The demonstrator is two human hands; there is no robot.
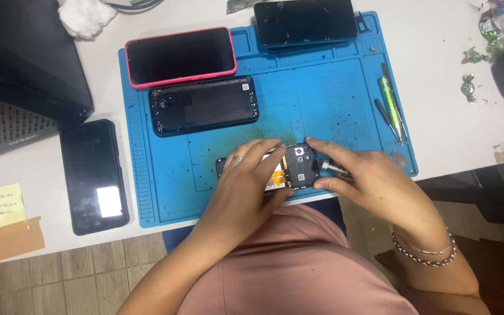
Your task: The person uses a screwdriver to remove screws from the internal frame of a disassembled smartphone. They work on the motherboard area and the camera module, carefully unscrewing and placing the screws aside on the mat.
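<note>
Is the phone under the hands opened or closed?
Opened: the phone lies back cover off, camera module and internals exposed, between left hand and right hand.

Bare forearms, no sleeves. Thin ring (237,158) on a left hand (246,181) finger. Beaded silver bracelets (424,252) circle the right wrist. Dusty-pink garment (298,268) covers the torso.

On your blue mat (333,93), a pink-cased phone (180,56) lies at the far left corner, a black back cover (204,105) just nearer, a dark phone (305,23) at the far edge, tools (391,108) along the right edge.
</note>
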